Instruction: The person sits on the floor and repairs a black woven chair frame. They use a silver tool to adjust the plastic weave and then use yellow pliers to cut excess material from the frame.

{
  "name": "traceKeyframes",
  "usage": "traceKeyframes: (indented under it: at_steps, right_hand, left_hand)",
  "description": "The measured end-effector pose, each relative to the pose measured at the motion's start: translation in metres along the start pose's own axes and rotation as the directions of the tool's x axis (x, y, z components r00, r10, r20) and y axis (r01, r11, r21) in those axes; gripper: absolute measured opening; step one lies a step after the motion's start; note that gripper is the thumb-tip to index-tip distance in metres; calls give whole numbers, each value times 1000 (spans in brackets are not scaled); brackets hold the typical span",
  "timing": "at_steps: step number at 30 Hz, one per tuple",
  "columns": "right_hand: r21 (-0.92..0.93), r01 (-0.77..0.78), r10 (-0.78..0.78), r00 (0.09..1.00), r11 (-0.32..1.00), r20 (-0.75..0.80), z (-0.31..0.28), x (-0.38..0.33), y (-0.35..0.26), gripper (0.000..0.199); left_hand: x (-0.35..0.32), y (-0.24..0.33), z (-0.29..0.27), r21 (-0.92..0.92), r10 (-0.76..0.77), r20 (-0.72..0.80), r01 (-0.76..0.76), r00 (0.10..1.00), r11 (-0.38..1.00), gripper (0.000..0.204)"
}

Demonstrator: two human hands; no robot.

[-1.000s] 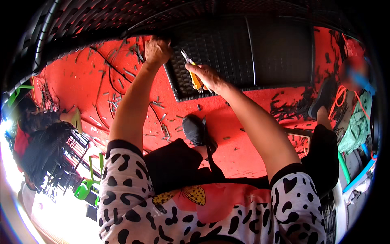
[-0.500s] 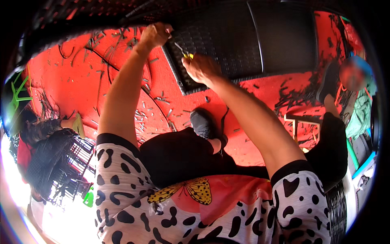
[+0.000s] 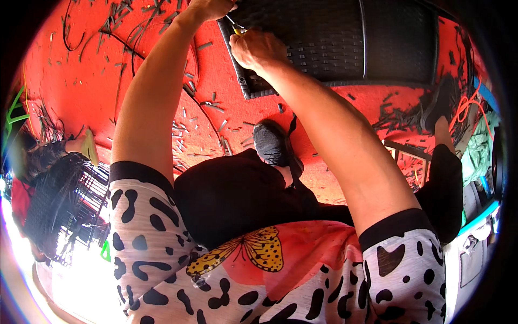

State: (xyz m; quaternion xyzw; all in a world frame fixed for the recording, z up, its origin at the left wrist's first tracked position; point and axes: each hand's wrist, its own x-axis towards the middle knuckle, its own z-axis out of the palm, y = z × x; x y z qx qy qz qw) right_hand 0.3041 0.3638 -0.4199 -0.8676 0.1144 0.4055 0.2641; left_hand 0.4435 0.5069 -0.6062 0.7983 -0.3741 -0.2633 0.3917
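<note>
A black woven panel (image 3: 329, 48) with a smooth ridge across it lies ahead of me. My right hand (image 3: 259, 49) rests over its left part, fingers wrapped round a yellow-handled tool (image 3: 239, 32). The tool's thin metal shaft points up and left toward my left hand; its tip and exact kind are hard to make out. My left hand (image 3: 210, 8) is at the panel's upper left edge, cut by the top of the picture. Its fingers are bent together, and whatever they pinch is hidden.
Black strip scraps (image 3: 208, 105) and long dark strands (image 3: 124, 46) litter the red floor (image 3: 81, 81). My shoe (image 3: 270, 143) is just below the panel. A small wooden frame (image 3: 407, 151) and a green bag (image 3: 477, 154) are right; a dark slatted piece (image 3: 81, 194) is left.
The panel and both my hands now sit higher in the picture as the view has shifted. My right hand, still gripping the tool, is closer to my left hand.
</note>
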Motion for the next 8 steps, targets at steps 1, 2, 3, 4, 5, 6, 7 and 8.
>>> traceKeyframes:
  at_steps: [1, 2, 3, 4, 5, 6, 7, 8]
  right_hand:
    - [46, -14, 15, 1000, 999, -25, 7, 6, 0, 29]
    - [96, -42, 47, 997, 994, -54, 17, 16, 3, 29]
    - [147, -67, 80, 993, 987, -82, 25, 23, 7, 30]
    - [174, -83, 99, 992, 981, -82, 18, 17, 6, 44]
    - [152, -73, 83, 994, 986, -64, 14, 16, 4, 44]
    - [130, -62, 68, 997, 990, -46, 11, 15, 2, 44]
    - [106, -46, 49, 998, 993, -26, 10, 14, 1, 44]
    - [148, -41, 46, 998, 988, -30, 14, 17, 2, 47]
  left_hand:
    - [-4, -15, 4, -267, 9, -5, -10, 1000, 964, 5]
    - [-1, -6, 5, -69, 24, -3, -24, 1000, 997, 5]
    - [3, 3, 5, 132, 38, 0, -38, 999, 990, 6]
    - [7, 12, 2, 331, 53, 3, -51, 999, 942, 7]
    - [7, 17, 0, 228, -15, 12, 12, 1000, 974, 8]
    - [8, 22, -1, 123, -82, 28, 78, 996, 989, 9]
    - [6, 25, -2, 20, -150, 49, 149, 988, 989, 11]
    - [6, 26, -1, 18, -151, 47, 150, 987, 989, 11]
